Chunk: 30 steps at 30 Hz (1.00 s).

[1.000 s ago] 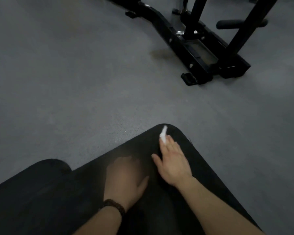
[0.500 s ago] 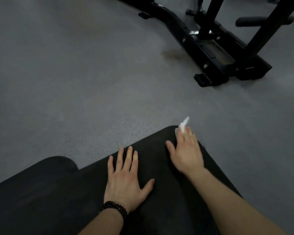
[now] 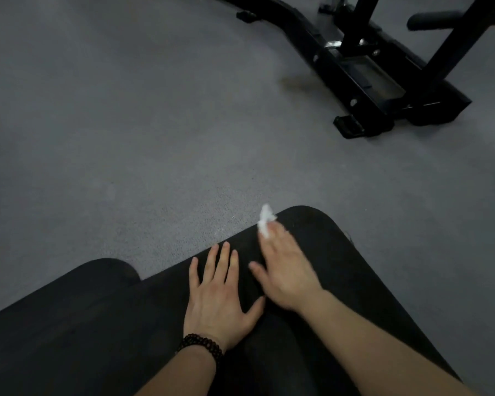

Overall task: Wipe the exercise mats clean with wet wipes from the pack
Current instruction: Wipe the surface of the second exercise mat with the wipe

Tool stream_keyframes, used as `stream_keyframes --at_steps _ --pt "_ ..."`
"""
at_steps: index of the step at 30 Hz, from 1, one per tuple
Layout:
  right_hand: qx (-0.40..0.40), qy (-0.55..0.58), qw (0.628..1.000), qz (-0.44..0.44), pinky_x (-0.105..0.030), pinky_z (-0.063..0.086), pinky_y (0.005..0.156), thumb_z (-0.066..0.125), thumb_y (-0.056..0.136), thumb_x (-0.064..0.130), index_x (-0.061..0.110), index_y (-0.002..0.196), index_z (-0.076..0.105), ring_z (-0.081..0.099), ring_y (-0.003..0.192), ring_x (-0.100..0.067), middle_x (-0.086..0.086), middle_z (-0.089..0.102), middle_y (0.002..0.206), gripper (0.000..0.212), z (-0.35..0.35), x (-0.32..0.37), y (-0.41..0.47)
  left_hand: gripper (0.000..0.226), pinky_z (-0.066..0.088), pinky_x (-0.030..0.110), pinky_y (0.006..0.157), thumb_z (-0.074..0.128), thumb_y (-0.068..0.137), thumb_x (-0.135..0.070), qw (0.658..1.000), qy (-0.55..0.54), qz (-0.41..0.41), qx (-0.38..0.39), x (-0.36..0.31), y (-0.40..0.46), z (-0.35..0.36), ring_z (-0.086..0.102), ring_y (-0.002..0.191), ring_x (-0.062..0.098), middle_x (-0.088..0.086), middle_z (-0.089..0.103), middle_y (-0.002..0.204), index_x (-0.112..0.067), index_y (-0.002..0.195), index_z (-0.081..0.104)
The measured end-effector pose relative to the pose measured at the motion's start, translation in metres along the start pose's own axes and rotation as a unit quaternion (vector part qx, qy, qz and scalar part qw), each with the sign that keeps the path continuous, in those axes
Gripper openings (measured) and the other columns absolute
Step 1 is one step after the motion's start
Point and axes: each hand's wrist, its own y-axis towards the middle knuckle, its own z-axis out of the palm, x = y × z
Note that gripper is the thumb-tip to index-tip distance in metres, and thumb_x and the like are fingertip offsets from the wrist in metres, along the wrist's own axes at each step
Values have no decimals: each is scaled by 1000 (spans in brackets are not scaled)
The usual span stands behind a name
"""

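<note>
Black exercise mat (image 3: pixel 340 270) on grey floor (image 3: pixel 126 124); its rounded far corner near the right hand (image 3: pixel 289 272). Left hand (image 3: pixel 217 292) flat on mat, fingers straight and spread, beaded bracelet (image 3: pixel 200 345) at wrist. Right hand blurred, fingers extended, pressing white wet wipe (image 3: pixel 265 221) at the mat's far edge. Second mat (image 3: pixel 55 310) overlaps left. Open floor ahead; black equipment frame (image 3: pixel 363 75) well apart, upper right.

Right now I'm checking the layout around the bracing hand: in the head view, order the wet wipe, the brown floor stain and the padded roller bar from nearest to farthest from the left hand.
1. wet wipe, just ahead and right of the left hand, under the right hand.
2. brown floor stain, far ahead beside the black frame.
3. padded roller bar, top right corner.
</note>
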Motion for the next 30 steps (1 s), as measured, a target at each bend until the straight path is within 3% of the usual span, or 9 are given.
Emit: stream_keyframes --at_steps 2,5,7,12,15,17,22,27,30 --pt "14 1 998 -62 -40 8 122 37 97 53 19 156 3 -2 149 -17 -5 2 163 76 -1 -1 -2 97 20 60 121 42 82 -76 1000 3 2 -5 0 0 4 20 155 25 9 32 164 -9 152 46" --pt "-95 14 986 136 -44 24 118 34 96 55 17 154 13 22 144 -24 -11 21 157 73 -12 -35 15 99 20 60 122 39 83 -79 1000 3 2 -14 -1 1 2 20 155 25 8 32 164 -10 152 45" --pt "-67 12 975 212 -45 17 120 31 97 56 15 154 12 12 148 -25 -12 12 161 73 -14 -43 18 99 17 59 123 36 84 -80 1000 11 2 -14 -1 0 3 16 156 24 7 29 165 -11 154 41" --pt "-1 1 999 -51 -40 12 121 36 97 54 17 156 9 3 149 -19 -7 7 163 74 7 3 3 98 20 60 121 41 81 -77 1000 3 3 -15 1 0 5 21 155 25 9 32 164 -9 151 47" --pt "-115 1 986 123 -38 19 119 32 97 54 15 153 19 25 142 -23 -12 27 155 70 -4 -25 12 99 18 60 122 39 83 -79 1000 -1 6 -21 0 1 4 21 155 24 8 31 165 -10 153 44" --pt "-103 4 972 211 -43 20 119 31 97 56 14 153 19 21 145 -24 -13 24 157 71 -9 -42 13 100 11 59 124 33 85 -80 1000 5 10 -13 -1 2 4 14 156 19 4 22 168 -12 158 34" --pt "5 -21 1000 -20 -38 4 122 32 98 56 20 156 10 -3 149 -15 -5 1 163 71 3 -6 -6 96 15 60 123 37 85 -77 1000 -8 13 -10 0 0 4 19 155 18 2 26 167 -12 156 40" --pt "-80 -27 974 211 -42 11 122 31 97 55 16 154 14 10 149 -19 -8 17 161 71 -8 -49 -7 100 5 58 125 28 86 -81 1000 -5 12 -2 -1 1 1 9 157 16 0 16 169 -14 160 28" --pt "-39 -22 995 86 -41 7 122 31 96 57 21 155 12 1 149 -19 -8 6 162 72 1 -29 -16 99 12 59 124 32 85 -80 1000 -5 11 -13 -1 0 0 16 155 18 2 23 167 -12 157 35"
